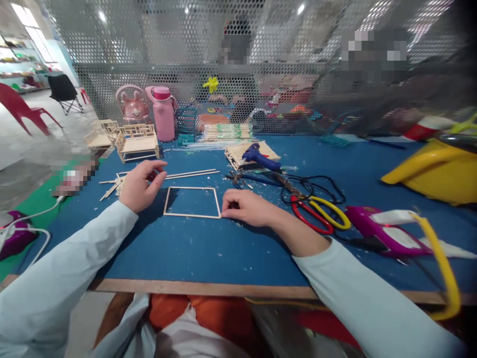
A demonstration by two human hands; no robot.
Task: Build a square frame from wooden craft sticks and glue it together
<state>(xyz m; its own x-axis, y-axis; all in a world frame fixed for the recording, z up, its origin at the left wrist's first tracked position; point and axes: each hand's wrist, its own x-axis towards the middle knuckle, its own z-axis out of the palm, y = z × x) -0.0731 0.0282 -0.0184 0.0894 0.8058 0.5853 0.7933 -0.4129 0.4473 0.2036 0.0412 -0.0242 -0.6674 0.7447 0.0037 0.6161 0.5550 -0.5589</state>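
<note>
Could skew the frame (192, 216) by nudging its corner with the right hand (244, 206), hold unclear, opposite the spread left hand (143, 184).

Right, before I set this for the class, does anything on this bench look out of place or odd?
Nothing looks clearly damaged, but it is untidy: the blue glue gun lies atop a stick-built piece, loose sticks lie crisscrossed beside the left hand, and pale scraps litter the blue tabletop.
</note>
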